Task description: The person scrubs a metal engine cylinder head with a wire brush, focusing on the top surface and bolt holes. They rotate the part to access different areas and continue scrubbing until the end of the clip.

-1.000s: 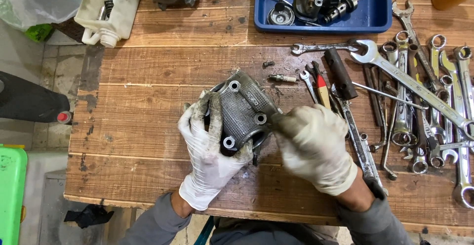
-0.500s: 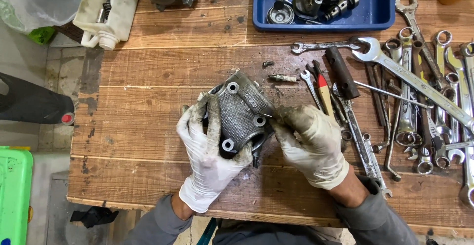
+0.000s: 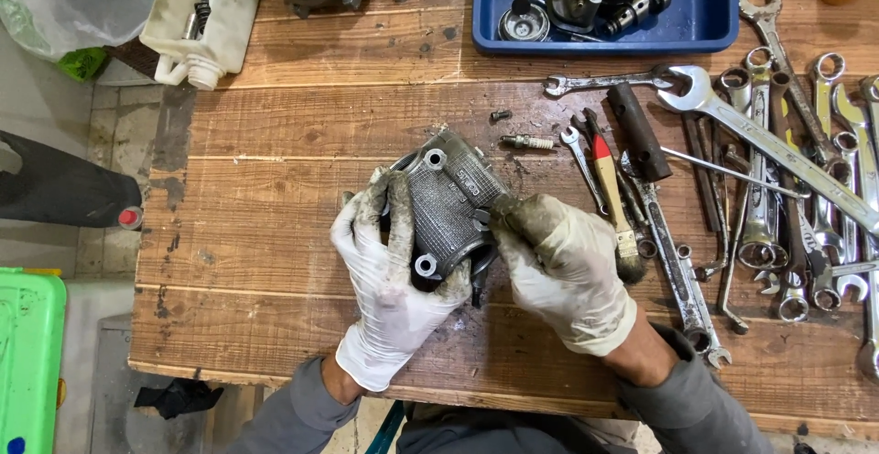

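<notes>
Grey metal engine part (image 3: 450, 209) sits mid-bench — the left hand (image 3: 389, 275) clasps its nine o'clock side, the right hand (image 3: 563, 266) pinches closed at its three o'clock edge. Wrenches (image 3: 787, 189) lie towards three o'clock.

Gloved hands mask engine part on workbench

The left hand (image 3: 389, 271) hides the metal casting's (image 3: 450, 205) near side; frame edges crop the blue tray (image 3: 705, 28) and spanners (image 3: 824, 189).

Worn plank workbench (image 3: 302, 124) (stained, scuffed) over what looks like grey tiled floor (image 3: 110, 124).
</notes>
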